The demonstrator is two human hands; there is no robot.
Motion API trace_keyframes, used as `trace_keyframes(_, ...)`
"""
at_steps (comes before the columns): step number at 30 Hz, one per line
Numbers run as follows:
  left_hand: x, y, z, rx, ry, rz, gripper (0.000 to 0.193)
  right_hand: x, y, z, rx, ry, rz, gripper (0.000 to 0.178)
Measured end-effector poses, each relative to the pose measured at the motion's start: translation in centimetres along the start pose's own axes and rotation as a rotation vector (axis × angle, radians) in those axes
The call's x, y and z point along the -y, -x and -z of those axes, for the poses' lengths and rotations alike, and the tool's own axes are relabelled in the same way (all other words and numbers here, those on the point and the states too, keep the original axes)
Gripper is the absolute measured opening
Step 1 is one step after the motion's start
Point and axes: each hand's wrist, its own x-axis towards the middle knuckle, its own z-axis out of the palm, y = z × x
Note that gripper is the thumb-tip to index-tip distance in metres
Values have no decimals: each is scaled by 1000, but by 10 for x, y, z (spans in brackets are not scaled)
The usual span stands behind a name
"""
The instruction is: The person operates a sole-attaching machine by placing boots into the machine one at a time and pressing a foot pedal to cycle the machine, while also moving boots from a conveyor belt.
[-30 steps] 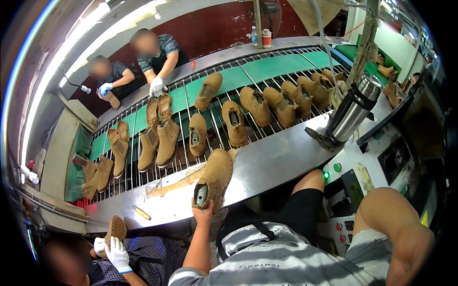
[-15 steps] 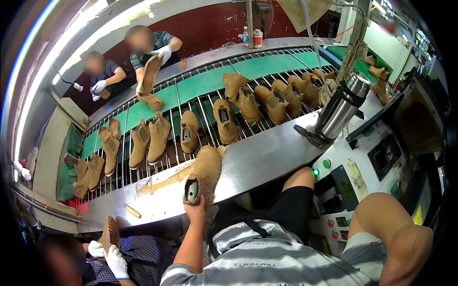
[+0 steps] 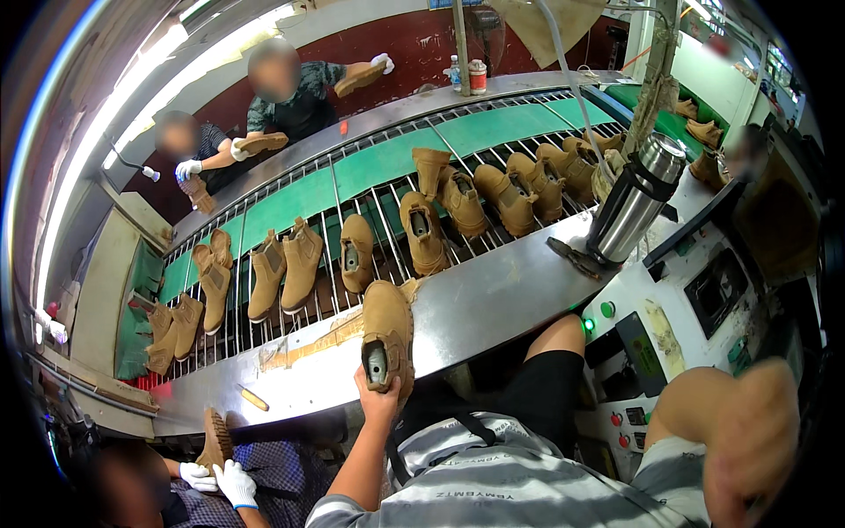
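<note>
My left hand (image 3: 378,403) grips a tan ankle boot (image 3: 387,317) by its heel end, with the fingers wrapped under and around it. The boot's toe points away from me over the near edge of the metal ledge. A grey form fills its opening. On the right, my bent right arm (image 3: 748,414) is close to the camera and blurred. I cannot make out the fingers of that hand. Just beyond the held boot, another tan boot (image 3: 356,253) rests on the rack bars, next to a pair of upright tan boots (image 3: 302,264).
A metal ledge (image 3: 475,308) runs before me, with a yellow-handled tool (image 3: 253,398), pliers (image 3: 574,258) and a steel flask (image 3: 638,198). Behind lies a roller rack with a green belt (image 3: 396,163). A control panel (image 3: 629,352) stands right. Gloved co-workers handle boots and soles at left and across.
The held boot has shifted slightly right in view, still in my left hand. My right arm has moved and blurred. Across the rack, a co-worker now holds separate pieces in spread hands.
</note>
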Motion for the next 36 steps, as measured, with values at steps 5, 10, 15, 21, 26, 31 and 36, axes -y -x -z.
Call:
trace_keyframes(5,10,-14,1,-25,48,-149,76,-146,27,-66,277,255,-554,15)
trace_keyframes(10,9,-22,-10,-89,69,-217,74,-365,98,-123,180,106,-1198,36)
trace_keyframes(15,27,-16,-11,-149,55,-209,76,-559,132,-198,391,315,-1481,79)
trace_keyframes(21,33,-13,-17,-80,222,-25,78,-757,182,-240,584,327,-1647,104)
trace_keyframes(26,61,7,-17,-28,393,296,46,-756,163,-286,859,382,-1928,87)
trace_keyframes(31,44,-6,-18,-169,152,-161,69,-760,165,-285,618,423,-1761,65)
trace_keyframes(36,64,3,-28,-155,163,-130,51,-699,117,-223,229,487,-1464,71)
